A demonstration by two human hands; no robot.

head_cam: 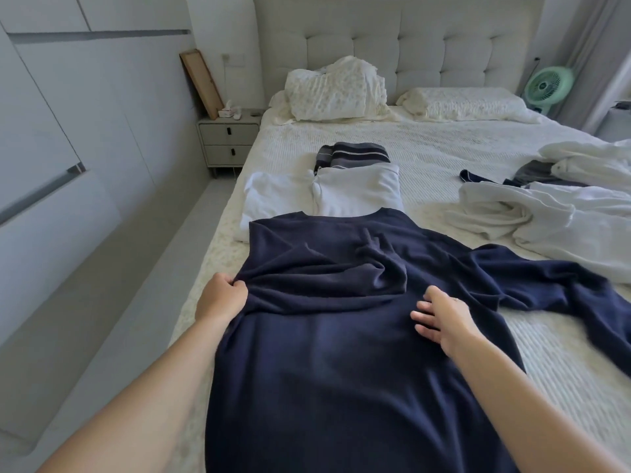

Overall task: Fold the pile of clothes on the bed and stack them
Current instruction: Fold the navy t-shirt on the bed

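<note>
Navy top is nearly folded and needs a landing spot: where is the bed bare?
Bare bedspread lies between the pillows and the folded white top, right of the striped garment. The right side is crowded with unfolded white laundry.

Single head-worn wide-angle view, looked forward and down along the bed [444, 148] toward the headboard [409, 46]. Left hand [222, 297] and right hand [442, 319] sat close below centre; forearms entered from the bottom corners. Straight lines bowed at the edges.
</note>
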